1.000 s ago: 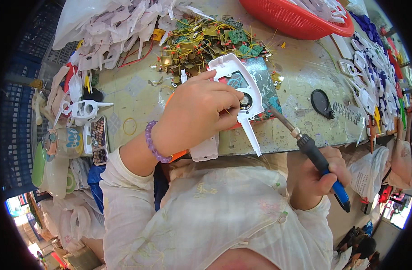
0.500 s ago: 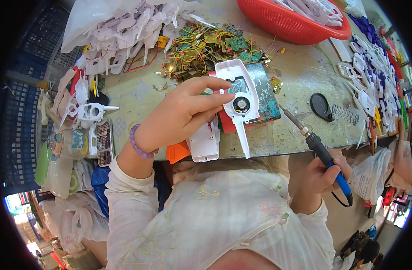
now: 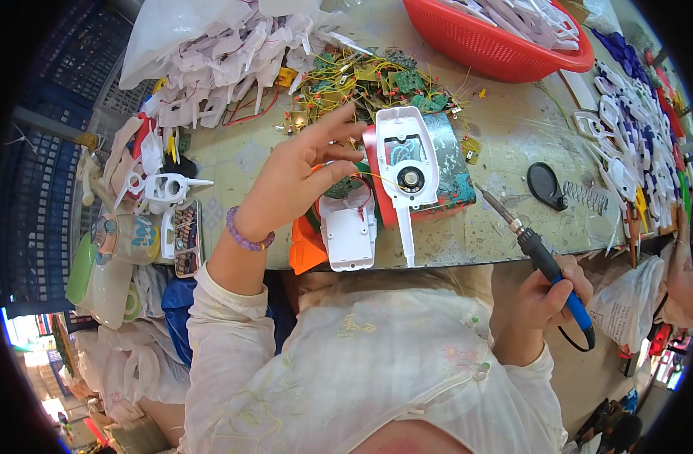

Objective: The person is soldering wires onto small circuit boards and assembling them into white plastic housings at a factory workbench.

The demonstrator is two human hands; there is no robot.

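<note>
My left hand (image 3: 297,178), a purple bead bracelet at its wrist, hovers just left of a white plastic shell with a long handle (image 3: 429,155). Its fingers are spread. A round black speaker (image 3: 411,179) sits in that shell, and a thin yellow wire runs from it toward a second white casing (image 3: 348,236). Part of a green circuit board (image 3: 339,188) shows at that casing's upper end, beneath my fingers. On the right, my right hand (image 3: 547,299) grips a blue-and-black soldering iron (image 3: 541,257), its tip pointing up and left toward the table.
Under the shell lies a red block with a worn green top (image 3: 456,170). Behind it are heaped wired circuit boards (image 3: 392,83), white plastic parts (image 3: 225,68) and a red basket (image 3: 505,64). An orange piece (image 3: 307,253), a black oval stand (image 3: 545,184) and a coiled spring (image 3: 586,195) lie nearby.
My left hand has drawn back leftward from the handled shell, its fingers spreading, and the yellow wire and circuit board now show. The soldering iron stays in my right hand, nearly still.
</note>
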